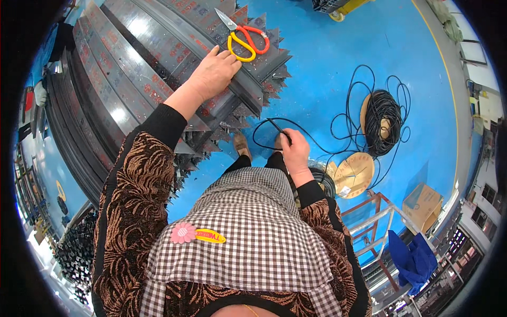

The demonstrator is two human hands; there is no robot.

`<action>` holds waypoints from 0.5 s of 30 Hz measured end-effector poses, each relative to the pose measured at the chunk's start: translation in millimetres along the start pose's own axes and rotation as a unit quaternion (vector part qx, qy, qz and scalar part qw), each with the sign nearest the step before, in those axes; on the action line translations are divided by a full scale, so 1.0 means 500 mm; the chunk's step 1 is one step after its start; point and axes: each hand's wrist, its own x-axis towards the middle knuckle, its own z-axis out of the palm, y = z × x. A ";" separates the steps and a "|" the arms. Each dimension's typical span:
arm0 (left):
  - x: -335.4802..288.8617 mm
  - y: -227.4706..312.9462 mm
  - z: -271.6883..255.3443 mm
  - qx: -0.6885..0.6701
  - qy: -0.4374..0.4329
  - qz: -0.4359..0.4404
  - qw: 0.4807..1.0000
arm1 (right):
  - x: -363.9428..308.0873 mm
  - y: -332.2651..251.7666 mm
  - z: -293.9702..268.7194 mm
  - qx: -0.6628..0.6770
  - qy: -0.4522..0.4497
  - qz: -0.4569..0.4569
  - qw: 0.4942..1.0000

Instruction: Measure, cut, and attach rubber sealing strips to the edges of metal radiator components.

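A pair of scissors [245,36] with one red and one yellow handle lies on a stack of dark metal profiles [138,31]. My left hand [215,71] rests on the stack, thumb apart from the fingers, with its fingertips at the yellow handle. Over the floor to the right of the stack, my right hand [296,152] is closed around a black cord [275,126]. The cord's short end sticks out past the fingers, and its length loops round and trails off to the right.
On the blue floor at right lies a tangled coil of black cord [384,124], with a round cardboard disc [355,174] nearby. A metal frame [377,224], a cardboard box [422,206] and a blue cloth [411,259] are at lower right. The stack's jagged ends face the floor.
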 end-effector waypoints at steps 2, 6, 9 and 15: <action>0.000 -0.001 0.002 -0.004 0.003 0.000 1.000 | 0.002 0.002 0.008 -0.022 0.009 -0.021 1.000; 0.001 -0.003 0.004 0.011 0.001 0.002 1.000 | 0.009 -0.001 0.027 -0.027 -0.002 -0.039 0.999; 0.001 -0.003 0.005 0.014 -0.002 0.006 1.000 | 0.010 -0.004 0.025 -0.028 -0.006 -0.043 0.999; 0.000 -0.002 0.006 0.014 0.000 0.004 1.000 | 0.015 -0.014 0.025 -0.039 -0.002 -0.055 0.998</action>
